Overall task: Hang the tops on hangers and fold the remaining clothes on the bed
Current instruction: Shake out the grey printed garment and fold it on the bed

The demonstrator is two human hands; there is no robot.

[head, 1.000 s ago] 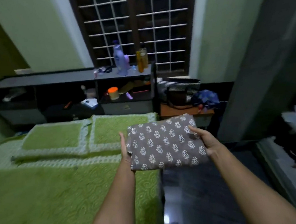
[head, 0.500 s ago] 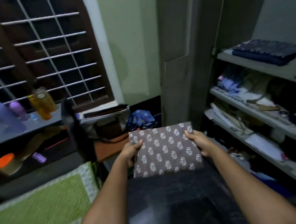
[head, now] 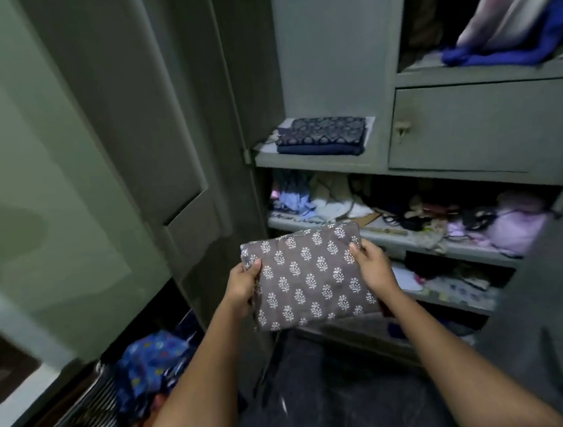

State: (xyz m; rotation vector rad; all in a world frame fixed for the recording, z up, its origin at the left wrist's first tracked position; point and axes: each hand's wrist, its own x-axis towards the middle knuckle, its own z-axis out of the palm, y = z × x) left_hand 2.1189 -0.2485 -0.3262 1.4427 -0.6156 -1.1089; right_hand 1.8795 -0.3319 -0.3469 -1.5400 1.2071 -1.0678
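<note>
Status: you're holding one folded garment (head: 308, 277) w/ both hands, in front of the open wardrobe (head: 325, 71). Left hand (head: 242, 286) grips its left edge, thumb on top, fingers under. Right hand (head: 374, 268) grips the right edge the same way. Neither hand free.

Progress (judgement): fold on this piece looks done; it's a compact, squared packet. Shelving it appears to be the step in hand. A dark blue folded stack (head: 322, 137) sits on the upper shelf, well apart from your packet. The lower shelves (head: 413, 235) hold loose, jumbled items. Bed and hangers not in view, so can't tell how many tops or other clothes are left.

Garment look: grey-brown cloth, white leaf-sprig print in regular rows. Top edge rounded and plump, several layers thick. Held roughly level, far edge near the middle shelf's front lip; touching or not, can't tell. Soft, so it'll likely sag if you drop one hand.
</note>
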